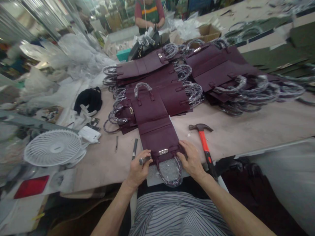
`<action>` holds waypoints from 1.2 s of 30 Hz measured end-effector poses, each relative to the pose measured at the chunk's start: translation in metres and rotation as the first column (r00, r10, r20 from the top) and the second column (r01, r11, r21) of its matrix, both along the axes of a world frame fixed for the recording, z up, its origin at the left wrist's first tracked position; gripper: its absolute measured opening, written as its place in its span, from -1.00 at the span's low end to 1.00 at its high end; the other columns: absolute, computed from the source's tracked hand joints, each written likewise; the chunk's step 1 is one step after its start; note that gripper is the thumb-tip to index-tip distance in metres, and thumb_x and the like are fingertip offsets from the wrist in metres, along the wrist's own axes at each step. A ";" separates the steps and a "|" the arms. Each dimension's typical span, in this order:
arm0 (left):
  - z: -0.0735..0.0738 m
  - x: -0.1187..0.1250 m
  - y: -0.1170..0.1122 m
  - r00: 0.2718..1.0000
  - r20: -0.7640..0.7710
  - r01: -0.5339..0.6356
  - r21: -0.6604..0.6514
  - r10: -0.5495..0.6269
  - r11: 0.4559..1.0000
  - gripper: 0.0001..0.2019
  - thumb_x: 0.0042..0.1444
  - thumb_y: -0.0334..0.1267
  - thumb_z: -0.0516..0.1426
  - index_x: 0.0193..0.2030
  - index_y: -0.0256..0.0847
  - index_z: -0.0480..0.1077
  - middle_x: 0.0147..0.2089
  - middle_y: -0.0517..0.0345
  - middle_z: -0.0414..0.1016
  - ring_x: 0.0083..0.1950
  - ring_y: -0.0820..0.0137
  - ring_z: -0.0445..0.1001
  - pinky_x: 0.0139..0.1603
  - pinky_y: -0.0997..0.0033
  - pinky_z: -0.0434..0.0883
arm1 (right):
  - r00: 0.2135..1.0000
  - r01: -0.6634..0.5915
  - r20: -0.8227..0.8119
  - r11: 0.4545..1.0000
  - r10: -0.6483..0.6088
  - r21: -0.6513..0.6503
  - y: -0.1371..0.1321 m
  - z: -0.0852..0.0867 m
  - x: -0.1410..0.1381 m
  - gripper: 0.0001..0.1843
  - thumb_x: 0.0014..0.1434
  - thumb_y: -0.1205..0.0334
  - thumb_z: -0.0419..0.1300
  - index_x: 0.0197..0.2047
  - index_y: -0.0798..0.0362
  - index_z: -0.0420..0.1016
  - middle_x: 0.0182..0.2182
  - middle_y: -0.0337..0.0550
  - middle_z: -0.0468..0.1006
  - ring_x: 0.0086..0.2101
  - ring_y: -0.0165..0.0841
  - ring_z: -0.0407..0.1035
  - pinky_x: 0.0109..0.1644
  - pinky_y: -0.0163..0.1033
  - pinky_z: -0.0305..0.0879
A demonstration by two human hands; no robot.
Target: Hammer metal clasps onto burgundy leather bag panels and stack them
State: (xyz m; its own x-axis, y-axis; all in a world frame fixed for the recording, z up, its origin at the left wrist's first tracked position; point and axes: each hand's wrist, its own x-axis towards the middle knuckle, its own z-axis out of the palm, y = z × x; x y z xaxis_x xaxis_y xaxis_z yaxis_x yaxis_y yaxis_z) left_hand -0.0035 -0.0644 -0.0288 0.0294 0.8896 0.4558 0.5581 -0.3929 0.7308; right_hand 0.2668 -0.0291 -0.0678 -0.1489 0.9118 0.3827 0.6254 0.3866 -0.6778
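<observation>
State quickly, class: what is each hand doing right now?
Left hand: closed on a small metal tool.
Right hand: open, resting flat on the burgundy bag.

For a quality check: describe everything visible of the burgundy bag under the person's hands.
The bag is dark burgundy, leather-like, unfolded flat along the table. Each end has a curved handle wrapped in clear plastic; the near handle hangs over the table edge. A silver clasp sits by the near end. Its far end overlaps a stack of bags. The right hand presses its near edge; the left hand, gripping a metal tool, is at its near corner.
</observation>
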 end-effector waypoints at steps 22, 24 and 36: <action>0.014 0.017 0.004 0.821 0.510 -0.092 -0.327 0.257 0.941 -0.80 0.17 -0.19 0.32 -0.13 -0.25 0.53 -0.06 -0.02 0.63 -0.02 0.24 0.64 0.09 0.18 0.58 | 0.997 -0.044 -0.058 0.999 0.045 0.022 -0.004 0.008 0.003 -0.51 0.26 0.12 0.18 0.21 0.07 0.34 0.17 0.12 0.41 0.17 -0.06 0.30 0.24 0.11 0.19; 0.021 0.037 0.010 0.871 0.460 -0.050 -0.267 0.173 0.962 -0.85 0.18 -0.23 0.30 -0.17 -0.24 0.54 -0.06 -0.01 0.63 -0.01 0.25 0.63 0.11 0.18 0.57 | 0.997 -0.051 -0.051 0.998 0.052 0.029 -0.004 0.006 0.004 -0.51 0.25 0.07 0.21 0.20 0.07 0.36 0.17 0.12 0.41 0.17 -0.05 0.29 0.23 0.11 0.18; 0.013 0.090 0.029 0.961 0.269 0.098 -0.093 -0.070 0.991 -0.87 0.18 -0.37 0.28 -0.12 -0.21 0.52 0.01 -0.03 0.62 0.06 0.27 0.60 0.15 0.15 0.55 | 0.998 -0.043 -0.054 0.999 0.043 0.002 -0.003 0.008 0.003 -0.50 0.21 0.15 0.24 0.19 0.08 0.37 0.18 0.11 0.40 0.17 -0.07 0.29 0.24 0.10 0.16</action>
